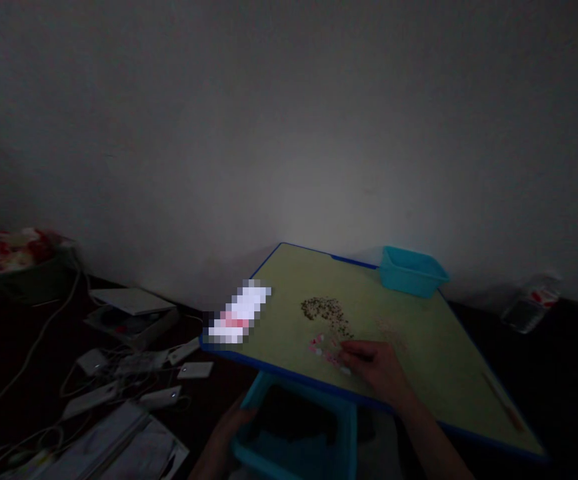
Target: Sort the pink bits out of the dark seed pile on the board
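A low green table (433, 347) with a blue rim stands against the wall. My right hand (376, 370) rests on it near the front edge, fingers curled and pressed onto small pink and white pieces (321, 348). A patch of tiny dark bits (325, 311) lies just beyond them. My left hand (229, 427) grips the left rim of a teal tub (293, 433) held below the table's front edge. The room is dim and small details are hard to make out.
A second teal tub (411, 270) sits at the table's far corner. A blurred white item (239, 313) lies at the left edge. Cables, power strips and papers (119, 380) litter the floor to the left. A plastic bottle (531, 303) lies at right.
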`<state>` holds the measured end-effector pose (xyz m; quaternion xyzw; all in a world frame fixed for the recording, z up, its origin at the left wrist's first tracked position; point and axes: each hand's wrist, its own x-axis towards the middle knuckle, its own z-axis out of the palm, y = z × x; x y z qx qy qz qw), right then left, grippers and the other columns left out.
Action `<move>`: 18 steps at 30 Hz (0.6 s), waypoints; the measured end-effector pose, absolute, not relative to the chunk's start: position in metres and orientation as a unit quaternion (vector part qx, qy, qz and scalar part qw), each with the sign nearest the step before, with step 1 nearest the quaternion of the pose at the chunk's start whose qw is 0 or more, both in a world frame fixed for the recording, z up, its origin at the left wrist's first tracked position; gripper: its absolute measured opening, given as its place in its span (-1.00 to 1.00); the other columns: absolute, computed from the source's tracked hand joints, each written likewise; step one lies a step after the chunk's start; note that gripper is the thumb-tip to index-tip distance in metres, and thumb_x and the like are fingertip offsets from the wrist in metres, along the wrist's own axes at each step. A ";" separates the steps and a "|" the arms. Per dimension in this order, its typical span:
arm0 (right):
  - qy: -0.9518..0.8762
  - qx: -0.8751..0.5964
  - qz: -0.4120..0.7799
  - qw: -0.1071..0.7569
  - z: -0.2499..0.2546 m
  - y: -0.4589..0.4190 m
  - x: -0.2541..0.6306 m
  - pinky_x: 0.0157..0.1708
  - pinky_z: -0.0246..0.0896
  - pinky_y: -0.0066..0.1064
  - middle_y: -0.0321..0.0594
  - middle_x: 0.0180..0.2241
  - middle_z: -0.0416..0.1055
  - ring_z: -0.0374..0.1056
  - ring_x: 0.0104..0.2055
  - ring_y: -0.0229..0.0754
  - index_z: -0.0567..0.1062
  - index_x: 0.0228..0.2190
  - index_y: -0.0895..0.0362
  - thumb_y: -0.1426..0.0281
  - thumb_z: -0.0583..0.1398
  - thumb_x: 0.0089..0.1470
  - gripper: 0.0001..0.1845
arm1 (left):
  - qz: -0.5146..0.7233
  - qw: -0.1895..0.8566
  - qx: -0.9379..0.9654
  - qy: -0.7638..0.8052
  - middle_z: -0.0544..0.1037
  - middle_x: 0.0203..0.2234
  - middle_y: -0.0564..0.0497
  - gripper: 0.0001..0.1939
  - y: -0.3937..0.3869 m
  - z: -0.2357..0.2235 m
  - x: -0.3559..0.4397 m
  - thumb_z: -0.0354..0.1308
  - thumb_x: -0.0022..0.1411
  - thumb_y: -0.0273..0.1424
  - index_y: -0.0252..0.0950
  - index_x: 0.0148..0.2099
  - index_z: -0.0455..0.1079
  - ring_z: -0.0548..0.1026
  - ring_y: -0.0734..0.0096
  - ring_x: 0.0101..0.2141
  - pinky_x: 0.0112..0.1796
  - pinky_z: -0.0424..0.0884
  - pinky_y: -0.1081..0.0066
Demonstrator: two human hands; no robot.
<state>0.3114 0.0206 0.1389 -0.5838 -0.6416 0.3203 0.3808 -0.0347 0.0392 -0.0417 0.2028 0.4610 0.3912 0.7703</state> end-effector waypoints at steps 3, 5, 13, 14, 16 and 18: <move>-0.639 -0.604 0.279 0.386 0.136 0.019 0.323 -0.13 0.65 -0.09 -0.11 -0.16 0.78 0.72 -0.15 0.16 0.84 -0.17 0.03 0.15 0.31 0.14 -0.63 | 0.388 0.771 0.194 0.466 0.84 -0.46 -0.15 -0.39 0.036 -0.045 -0.031 0.66 -0.53 -0.29 -0.20 -0.26 0.71 0.70 -0.64 0.01 -0.03 0.59 -0.13; -0.643 -0.613 0.253 0.383 0.137 0.018 0.329 -0.12 0.65 -0.07 -0.11 -0.15 0.78 0.72 -0.16 0.17 0.84 -0.18 0.02 0.14 0.30 0.15 -0.63 | 0.420 0.756 0.208 0.458 0.85 -0.42 -0.18 -0.40 0.032 -0.047 -0.027 0.65 -0.43 -0.21 -0.23 -0.21 0.73 0.72 -0.61 -0.04 -0.12 0.60 -0.09; -0.629 -0.645 0.195 0.388 0.147 0.010 0.369 -0.14 0.66 -0.02 -0.14 -0.18 0.77 0.73 -0.19 0.20 0.84 -0.23 -0.03 0.10 0.31 0.11 -0.65 | 0.408 0.761 0.205 0.462 0.86 -0.44 -0.16 -0.54 0.030 -0.043 -0.027 0.62 -0.45 -0.27 -0.19 -0.34 0.72 0.73 -0.61 -0.03 0.03 0.58 -0.19; -0.625 -0.652 0.185 0.387 0.146 0.006 0.375 -0.15 0.67 -0.02 -0.13 -0.19 0.77 0.73 -0.20 0.21 0.84 -0.25 -0.04 0.09 0.31 0.10 -0.65 | 0.415 0.759 0.203 0.459 0.86 -0.44 -0.16 -0.49 0.028 -0.043 -0.026 0.61 -0.41 -0.24 -0.20 -0.27 0.75 0.73 -0.62 -0.02 0.04 0.58 -0.20; -0.617 -0.665 0.172 0.384 0.143 -0.001 0.388 -0.15 0.68 -0.02 -0.14 -0.20 0.77 0.73 -0.21 0.22 0.84 -0.27 -0.06 0.09 0.32 0.09 -0.67 | 0.435 0.756 0.197 0.448 0.87 -0.38 -0.18 -0.38 0.022 -0.045 -0.021 0.58 -0.31 -0.20 -0.22 -0.08 0.76 0.72 -0.61 0.03 0.09 0.56 -0.23; -0.608 -0.678 0.159 0.382 0.141 -0.005 0.397 -0.16 0.69 -0.01 -0.15 -0.21 0.77 0.73 -0.21 0.24 0.84 -0.28 -0.07 0.09 0.32 0.08 -0.69 | 0.453 0.756 0.186 0.434 0.89 -0.31 -0.18 -0.40 0.019 -0.047 -0.018 0.57 -0.23 -0.21 -0.19 -0.05 0.75 0.71 -0.59 0.06 0.13 0.54 -0.27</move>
